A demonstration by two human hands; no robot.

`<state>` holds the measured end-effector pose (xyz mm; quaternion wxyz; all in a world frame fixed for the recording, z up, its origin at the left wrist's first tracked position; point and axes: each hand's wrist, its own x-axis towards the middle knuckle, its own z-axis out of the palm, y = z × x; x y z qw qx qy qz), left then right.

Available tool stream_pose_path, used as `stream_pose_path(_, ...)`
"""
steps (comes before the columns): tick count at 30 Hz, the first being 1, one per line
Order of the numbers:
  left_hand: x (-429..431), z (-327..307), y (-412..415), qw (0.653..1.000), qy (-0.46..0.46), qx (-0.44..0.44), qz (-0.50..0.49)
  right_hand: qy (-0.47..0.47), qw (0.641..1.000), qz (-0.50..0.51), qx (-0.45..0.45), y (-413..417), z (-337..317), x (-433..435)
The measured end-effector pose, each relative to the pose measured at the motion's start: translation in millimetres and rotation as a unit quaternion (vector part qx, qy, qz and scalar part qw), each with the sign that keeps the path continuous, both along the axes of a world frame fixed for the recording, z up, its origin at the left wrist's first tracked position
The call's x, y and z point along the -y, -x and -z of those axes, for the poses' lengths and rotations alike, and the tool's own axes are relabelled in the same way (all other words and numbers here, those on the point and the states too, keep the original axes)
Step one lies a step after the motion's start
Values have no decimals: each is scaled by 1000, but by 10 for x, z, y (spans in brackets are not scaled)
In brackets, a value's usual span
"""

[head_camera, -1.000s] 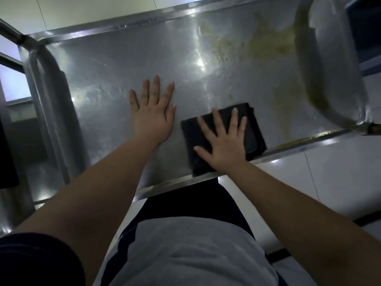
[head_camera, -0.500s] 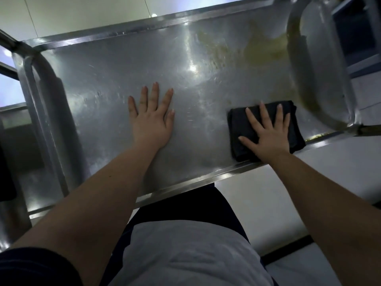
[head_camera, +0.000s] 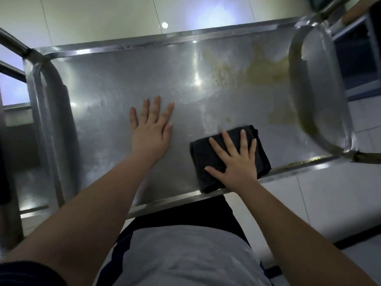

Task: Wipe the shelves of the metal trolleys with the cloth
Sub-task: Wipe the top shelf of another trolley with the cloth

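Head view, looking straight down on the top shelf [head_camera: 107, 112] of the metal trolley.

Left hand [head_camera: 151, 129]: flat on bare steel, palm down, fingers straight and slightly fanned, thumb out to the side. Holding nothing. It sits about mid-shelf, well left of the cloth.

Right hand [head_camera: 237, 162]: palm down on top of the cloth [head_camera: 201, 162], fingers straight and spread wide, thumb stretched left across the fabric. It presses the cloth flat rather than gripping it.

Cloth: dark, folded into a rough rectangle, lying on the shelf right of centre. Its near corner touches the front rim [head_camera: 165, 201] and its far edge points at the stained area.

Yellowish stain [head_camera: 266, 75]: spread over the far right part of the shelf, with a paler patch [head_camera: 282, 118] just beyond the cloth. Probably greasy residue, but the picture is too soft there to be sure. The same tint runs along the inside of the right end loop [head_camera: 321, 100] and the right stretch of the front rim.

Left end loop [head_camera: 47, 104]: plain steel, no tint visible.

Light floor tiles [head_camera: 309, 193] show past the front rim, and a grey shirt [head_camera: 185, 254] fills the bottom of the frame.
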<state>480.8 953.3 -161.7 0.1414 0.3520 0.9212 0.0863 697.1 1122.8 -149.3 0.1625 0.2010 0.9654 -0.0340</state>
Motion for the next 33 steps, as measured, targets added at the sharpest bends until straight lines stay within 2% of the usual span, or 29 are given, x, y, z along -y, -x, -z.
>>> stream_pose_path(3,-163,-134,29,996,-46,37,-61,9,1000,7,13,-25,-28,-143)
stream_pose_path(5,-435,-181,121,996,-47,32,-66,22,1000,2,10,-13,-36,-123)
stream_pose_path(10,-854,-55,374,995,53,-1,-81,47,997,-60,-11,-153,-51,-213)
stream_pose_path(13,-825,-10,358,994,60,-2,-90,54,992,-115,5,-140,-46,-262)
stream_pose_path(16,-825,0,352,994,37,-13,-104,51,994,-99,-19,339,2,-489)
stream_pose_path(19,-836,27,361,992,38,-16,-115,22,997,-68,-43,1191,82,-934)
stream_pose_path(22,-853,44,383,991,58,-17,-123,12,998,-57,-20,2042,78,-1313)
stream_pose_path(25,-869,18,409,989,80,-11,-125,13,998,-59,-5,2387,45,-1410)
stream_pose_path(29,-888,-9,402,988,84,-4,-129,27,997,-66,-5,1963,41,-1290)
stream_pose_path(33,-870,-10,388,989,78,1,-126,44,993,-104,-18,797,38,-973)
